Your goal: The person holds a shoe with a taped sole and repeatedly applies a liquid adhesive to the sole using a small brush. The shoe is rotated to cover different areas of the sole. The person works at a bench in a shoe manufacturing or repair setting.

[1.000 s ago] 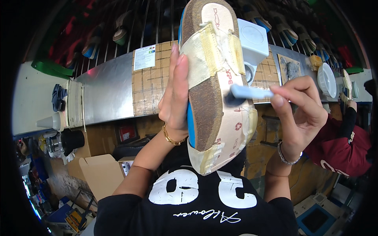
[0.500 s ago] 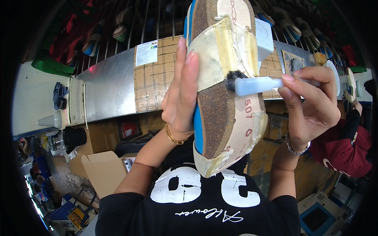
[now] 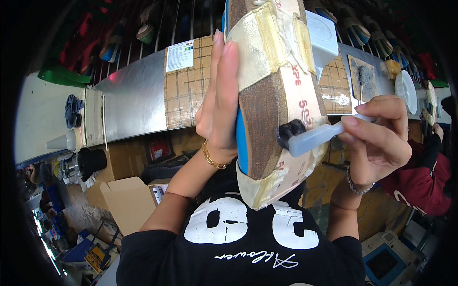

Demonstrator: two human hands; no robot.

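Left hand (image 3: 219, 102): upright, extended along left of shoe (image 3: 267, 105), gripping it. Right hand (image 3: 381, 138): curled right of shoe, pinching brush (image 3: 312, 139), bristles (image 3: 290, 132) against shoe.

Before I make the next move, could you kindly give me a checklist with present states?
1. Left hand supporting the shoe from the side: ok.
2. Right hand pinching the brush by its handle: ok.
3. Right fingers clear of the dark bristles: ok.
4. Pale strap edge lying smooth: not ok, looks wrinkled.
5. Bristles wet or dry: cannot tell.
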